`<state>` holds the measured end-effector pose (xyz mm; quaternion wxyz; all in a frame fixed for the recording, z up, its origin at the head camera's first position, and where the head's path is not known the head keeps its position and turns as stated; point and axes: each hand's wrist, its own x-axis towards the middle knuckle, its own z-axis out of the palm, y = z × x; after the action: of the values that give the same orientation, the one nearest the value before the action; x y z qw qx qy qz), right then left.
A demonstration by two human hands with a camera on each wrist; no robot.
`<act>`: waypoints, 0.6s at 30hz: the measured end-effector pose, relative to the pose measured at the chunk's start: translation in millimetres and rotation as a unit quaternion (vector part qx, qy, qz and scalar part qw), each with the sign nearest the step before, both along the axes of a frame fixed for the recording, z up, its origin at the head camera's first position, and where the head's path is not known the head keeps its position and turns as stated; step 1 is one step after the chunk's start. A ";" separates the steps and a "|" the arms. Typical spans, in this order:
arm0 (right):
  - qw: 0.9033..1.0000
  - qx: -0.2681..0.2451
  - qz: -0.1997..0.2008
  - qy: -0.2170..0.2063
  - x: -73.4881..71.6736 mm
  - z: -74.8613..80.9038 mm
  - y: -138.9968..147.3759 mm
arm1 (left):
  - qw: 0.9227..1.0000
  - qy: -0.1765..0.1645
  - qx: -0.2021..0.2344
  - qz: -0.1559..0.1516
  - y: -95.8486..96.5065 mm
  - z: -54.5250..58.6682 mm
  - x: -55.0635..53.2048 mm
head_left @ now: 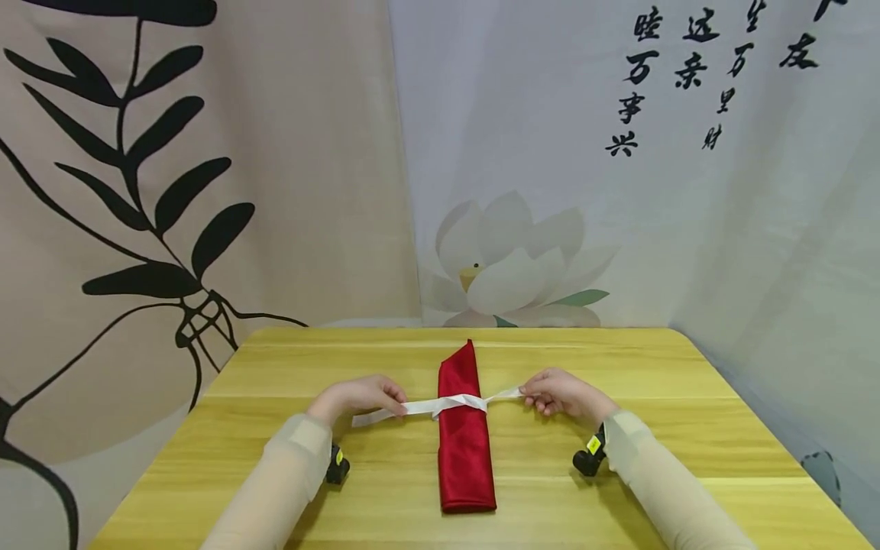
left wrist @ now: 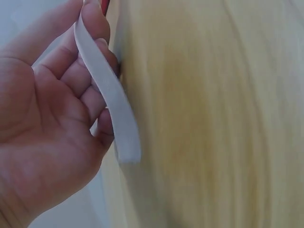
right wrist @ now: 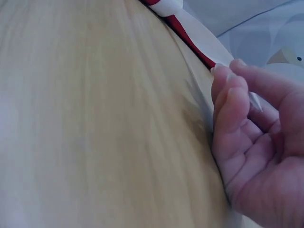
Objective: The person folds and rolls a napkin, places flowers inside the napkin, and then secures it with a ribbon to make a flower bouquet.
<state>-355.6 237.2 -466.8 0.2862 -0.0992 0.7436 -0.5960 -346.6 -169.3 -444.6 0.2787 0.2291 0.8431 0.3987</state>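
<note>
A folded red cloth (head_left: 466, 458) with a satiny sheen lies lengthwise on the table, its pointed tip at the far end. Round its middle runs a white ribbon (head_left: 462, 401), crossed over itself on top. My left hand (head_left: 364, 397) pinches one ribbon end between thumb and fingers; in the left wrist view the loose tail (left wrist: 111, 95) hangs down past the palm. On the other side my right hand (head_left: 565, 393) pinches the opposite end, and a short tip of it shows between the fingers in the right wrist view. Both lengths stretch outward from the cloth.
The wooden table (head_left: 550, 504) has rounded far corners. Behind it hangs a pale curtain (head_left: 330, 168) printed with dark leaves, a lotus and writing. A small black camera (head_left: 337, 466) is worn on the left wrist, another camera (head_left: 590, 457) on the right.
</note>
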 end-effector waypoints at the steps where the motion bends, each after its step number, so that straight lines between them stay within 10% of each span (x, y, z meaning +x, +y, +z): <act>1: 1.000 -0.002 0.001 -0.002 0.3 -0.4 1.7 | 1.000 0.001 -0.002 -0.001 -2.2 0.2 0.6; 18: 1.000 0.010 0.012 -0.004 6.1 3.3 20.5 | 1.000 0.014 -0.001 0.015 -38.9 5.2 2.8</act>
<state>-349.5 257.7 -463.4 0.2974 -0.1033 0.7475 -0.5850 -343.8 -208.2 -439.4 0.2612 0.2216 0.8507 0.3987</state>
